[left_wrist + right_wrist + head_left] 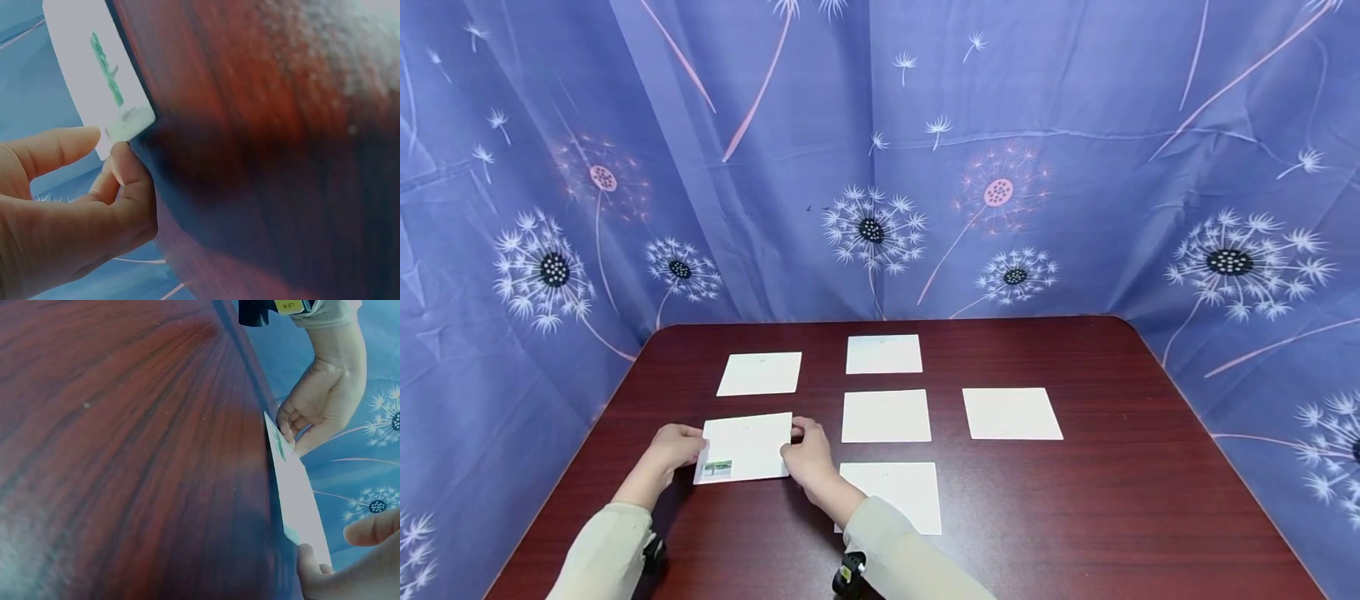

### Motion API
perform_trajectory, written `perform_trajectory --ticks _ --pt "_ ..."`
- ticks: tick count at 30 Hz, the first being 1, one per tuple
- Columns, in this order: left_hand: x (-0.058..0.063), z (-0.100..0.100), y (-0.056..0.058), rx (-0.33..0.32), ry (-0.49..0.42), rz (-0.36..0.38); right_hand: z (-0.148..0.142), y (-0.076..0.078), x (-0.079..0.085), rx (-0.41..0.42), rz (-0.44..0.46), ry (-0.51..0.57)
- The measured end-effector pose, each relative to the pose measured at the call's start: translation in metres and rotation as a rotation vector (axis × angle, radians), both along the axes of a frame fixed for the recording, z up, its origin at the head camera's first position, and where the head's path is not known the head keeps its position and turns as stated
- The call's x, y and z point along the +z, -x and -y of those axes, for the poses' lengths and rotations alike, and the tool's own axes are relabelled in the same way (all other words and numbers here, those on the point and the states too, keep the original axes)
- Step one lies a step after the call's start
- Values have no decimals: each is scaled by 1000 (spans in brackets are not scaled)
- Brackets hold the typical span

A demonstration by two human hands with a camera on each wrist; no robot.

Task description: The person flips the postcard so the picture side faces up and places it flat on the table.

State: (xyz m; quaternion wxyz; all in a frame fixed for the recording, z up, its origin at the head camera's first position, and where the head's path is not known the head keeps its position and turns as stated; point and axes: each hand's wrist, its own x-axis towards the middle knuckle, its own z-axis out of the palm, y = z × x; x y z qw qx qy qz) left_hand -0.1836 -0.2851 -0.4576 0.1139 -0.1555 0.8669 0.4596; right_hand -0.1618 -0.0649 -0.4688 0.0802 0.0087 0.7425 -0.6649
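Observation:
A white postcard (748, 447) with a small green picture in its lower left corner is between my two hands, low over the left part of the table. My left hand (674, 447) pinches its left edge. In the left wrist view, the thumb and fingers of that hand (81, 200) are at the corner of the postcard (94, 69). My right hand (811, 454) grips the opposite edge, thumb on the near side. In the right wrist view, one finger of the right hand (359, 569) stands away from the postcard (295, 487).
Several other white cards lie flat on the dark red table (1120, 500): one card (760, 373) behind the held one, a middle column with a front card (895, 496) partly covered by my right sleeve, and one card (1012, 413) at the right. A blue dandelion-print curtain (790, 208) hangs around the table.

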Motion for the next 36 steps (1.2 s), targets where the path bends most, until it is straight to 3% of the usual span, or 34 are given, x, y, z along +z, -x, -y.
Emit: perform_trajectory --ticks 8,24,31,36 --pt "-4 6 1 7 -60 -45 -2 6 3 -67 -21 -20" --pt "18 12 -3 10 -127 -127 -2 14 4 -91 -75 -13" --pt "16 15 -4 29 -171 -148 -2 16 4 -108 -112 1" --pt "15 19 -5 33 -251 -170 -3 17 5 -111 -123 17"
